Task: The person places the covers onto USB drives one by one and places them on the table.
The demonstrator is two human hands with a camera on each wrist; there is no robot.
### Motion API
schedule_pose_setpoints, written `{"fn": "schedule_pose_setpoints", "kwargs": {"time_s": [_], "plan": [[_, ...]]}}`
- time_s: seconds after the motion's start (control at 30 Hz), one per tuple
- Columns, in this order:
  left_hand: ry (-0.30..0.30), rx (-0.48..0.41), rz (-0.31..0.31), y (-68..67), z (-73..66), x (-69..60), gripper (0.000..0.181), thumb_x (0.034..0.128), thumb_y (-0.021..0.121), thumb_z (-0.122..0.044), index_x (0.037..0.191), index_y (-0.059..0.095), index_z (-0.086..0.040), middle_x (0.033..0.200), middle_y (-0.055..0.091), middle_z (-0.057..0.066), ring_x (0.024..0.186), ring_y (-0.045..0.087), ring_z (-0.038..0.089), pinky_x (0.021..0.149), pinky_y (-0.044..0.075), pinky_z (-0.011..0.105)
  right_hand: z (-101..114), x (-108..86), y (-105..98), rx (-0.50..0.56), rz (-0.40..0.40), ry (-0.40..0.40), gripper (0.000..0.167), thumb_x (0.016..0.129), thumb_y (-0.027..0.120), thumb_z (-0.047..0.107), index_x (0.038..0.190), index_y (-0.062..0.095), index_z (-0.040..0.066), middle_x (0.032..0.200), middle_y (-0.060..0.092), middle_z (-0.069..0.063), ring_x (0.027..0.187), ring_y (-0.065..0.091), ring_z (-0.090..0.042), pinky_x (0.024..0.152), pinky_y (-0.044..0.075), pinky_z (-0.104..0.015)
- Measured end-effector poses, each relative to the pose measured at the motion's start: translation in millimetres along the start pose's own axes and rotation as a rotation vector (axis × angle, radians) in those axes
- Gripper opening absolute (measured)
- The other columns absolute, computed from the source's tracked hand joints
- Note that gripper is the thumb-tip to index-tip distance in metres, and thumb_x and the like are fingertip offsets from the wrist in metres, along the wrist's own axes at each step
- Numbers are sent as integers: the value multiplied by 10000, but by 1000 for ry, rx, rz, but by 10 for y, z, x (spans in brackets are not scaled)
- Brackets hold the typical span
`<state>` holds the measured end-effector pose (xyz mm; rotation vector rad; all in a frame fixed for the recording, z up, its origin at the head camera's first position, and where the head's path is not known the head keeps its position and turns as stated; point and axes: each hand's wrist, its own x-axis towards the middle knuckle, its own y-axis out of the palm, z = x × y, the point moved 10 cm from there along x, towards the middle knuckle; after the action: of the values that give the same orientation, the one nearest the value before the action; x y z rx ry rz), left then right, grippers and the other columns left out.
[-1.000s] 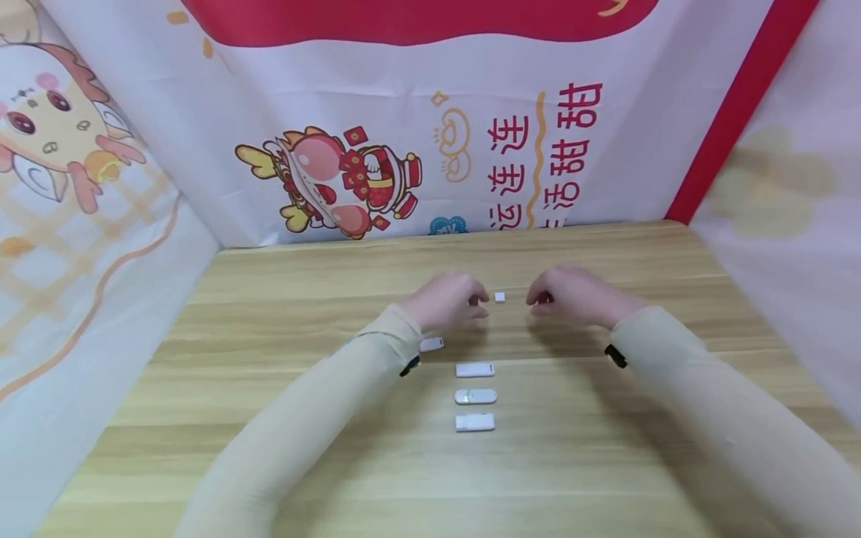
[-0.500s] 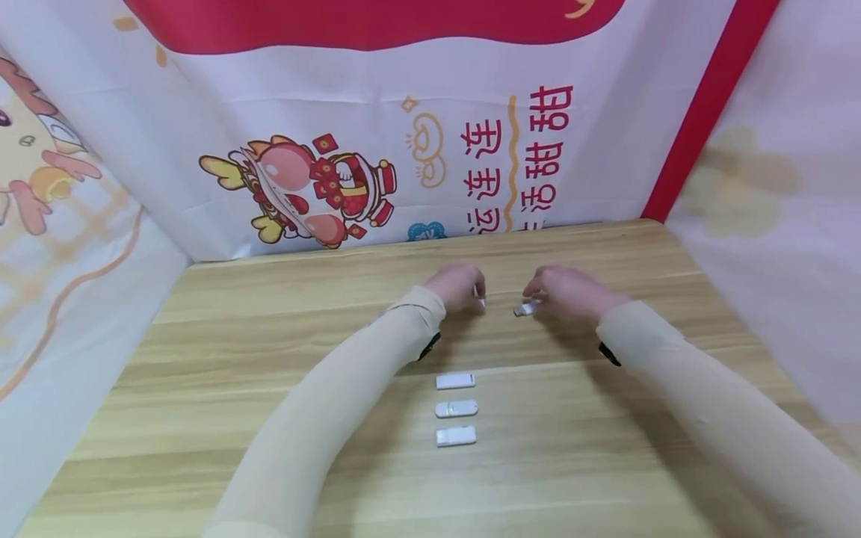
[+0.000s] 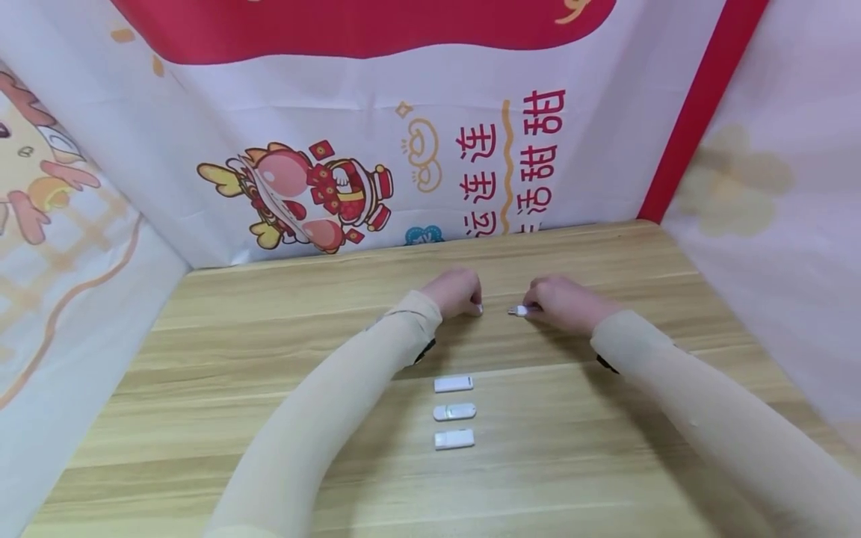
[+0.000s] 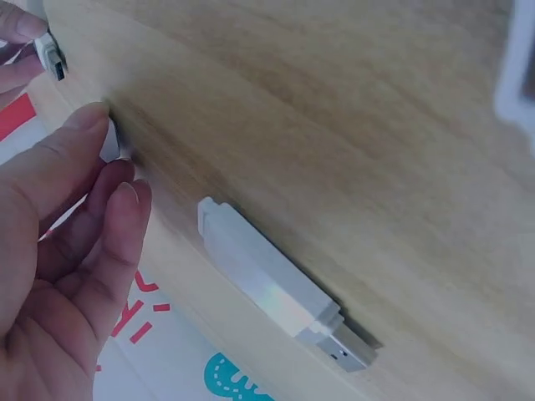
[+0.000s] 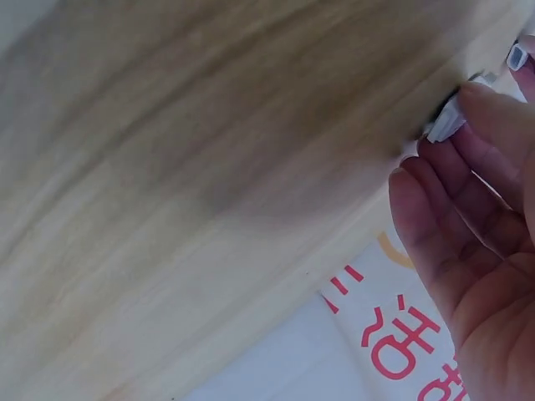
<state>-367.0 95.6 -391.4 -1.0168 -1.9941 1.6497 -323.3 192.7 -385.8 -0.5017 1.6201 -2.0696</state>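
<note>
3 white USB sticks in a column on woodgrain table. Beyond, another stick, plug bare, nr L hand, whose fingertips pinch a sm. white cap. R hand pinches a USB drive, plug twd cap, not touching. Behind: printed cloth.

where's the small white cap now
In the head view, the white cap is pinched in the left hand, left of the USB stick held by the right hand.
</note>
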Motion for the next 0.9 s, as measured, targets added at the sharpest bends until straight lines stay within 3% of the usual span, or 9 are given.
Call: {"fn": "schedule_pose_setpoints", "kwargs": {"time_s": [0.2,0.37,0.6,0.8,0.9], "plan": [[65,-19,-41,-85,-44,-176,58,869,766,-155,839,760,-106,769,678,-27,707,603,121,716,500,245,100,-67,-59,0,-23,8,76,862,757,114,794,743,84,723,631,34,650,546,-125,648,512,-348],[135,-45,-91,-252,-202,-500,50,895,742,-126,910,775,-92,833,714,-9,743,629,89,737,518,212,263,-231,-239,16,-95,11,50,847,767,81,873,764,39,774,681,0,694,611,-134,692,556,-360],[249,13,-201,-449,-514,-1161,96,906,738,-145,978,770,-90,909,730,-5,796,647,58,750,520,171,772,-564,-502,-44,-272,-107,127,792,813,57,898,759,13,797,666,-33,688,629,-141,650,574,-330],[383,106,-370,-537,-799,-1784,127,895,753,-154,992,761,-73,898,715,5,803,647,106,753,544,216,1202,-860,-548,-93,-388,-233,189,735,872,82,881,758,43,783,668,1,647,597,-82,601,561,-251],[410,186,-464,-554,-935,-2109,150,891,759,-166,996,754,-59,893,711,21,807,652,126,754,551,223,1420,-980,-572,-99,-437,-296,211,717,881,75,877,749,41,794,669,-9,666,609,-96,609,569,-263]]}}
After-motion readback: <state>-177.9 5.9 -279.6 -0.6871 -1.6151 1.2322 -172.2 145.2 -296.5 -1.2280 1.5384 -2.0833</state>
